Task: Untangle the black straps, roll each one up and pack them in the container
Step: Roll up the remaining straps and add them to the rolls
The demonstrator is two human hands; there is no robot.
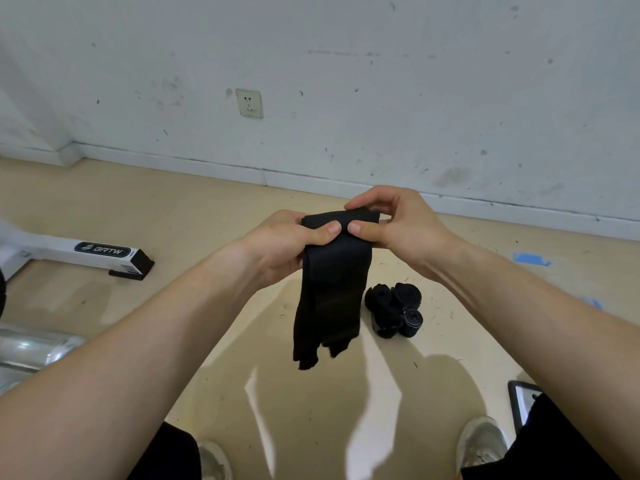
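A wide black strap point(332, 292) hangs in front of me, folded over at the top with its loose ends dangling above the floor. My left hand point(284, 247) grips its top left edge, thumb pressed on the front. My right hand point(391, 223) pinches the top right edge between thumb and fingers. Both thumbs nearly touch on the strap. On the floor just right of the hanging ends lies a small pile of rolled black straps point(394, 310). No container is visible.
A white machine base with a black foot point(104, 254) lies on the beige floor at left, with a shiny metal part point(31, 348) below it. A tablet-like device point(523, 403) sits at lower right. My shoes point(481, 441) are near the bottom. A wall socket point(249, 103) is ahead.
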